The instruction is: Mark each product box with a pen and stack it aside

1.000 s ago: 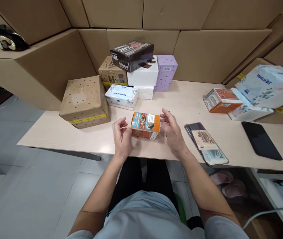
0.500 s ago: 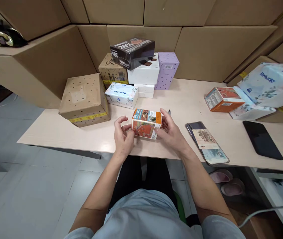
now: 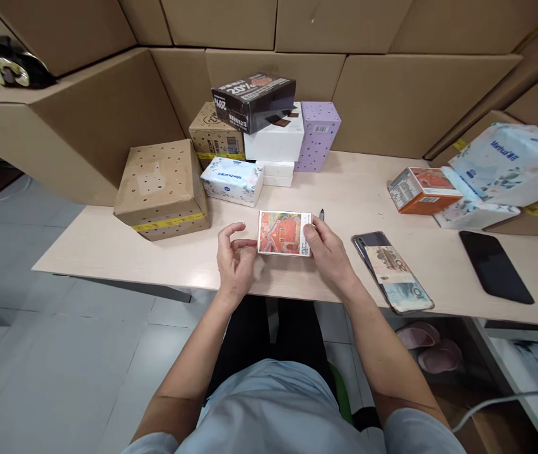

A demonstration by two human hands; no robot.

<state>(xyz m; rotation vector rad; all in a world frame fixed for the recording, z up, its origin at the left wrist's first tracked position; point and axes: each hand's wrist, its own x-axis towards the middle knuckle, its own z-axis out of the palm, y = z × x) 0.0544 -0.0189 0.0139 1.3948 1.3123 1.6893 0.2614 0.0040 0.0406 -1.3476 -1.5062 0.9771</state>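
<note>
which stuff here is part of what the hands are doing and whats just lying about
In use:
small rectangular red-and-white carton, right hand gripping, left hand at its other end

Apparently just lying about:
flat black phone
paper banknotes on a clear-cased phone
orange printed cardboard box
brown dotted cardboard box, yellow tape

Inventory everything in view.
Picture box: 1, red, front
Barcode box: 1, orange, right
Tissue packs: 3, white, desk
Speckled cartons: 2, brown, left
Topmost box: 1, black, back
Plain boxes: several, white, beneath
Tall box: 1, purple, back
Phones: 2, dark, right
Banknotes: 2, brown/teal, on phone
Slippers: 2, pink, below
Large cartons: several, brown, behind
Desk: 1, beige, centre
Unclear item: 1, black-gold, left
Right hand: 1, bare, on box
Left hand: 1, bare, beside box
Shirt: 1, blue, bottom
</note>
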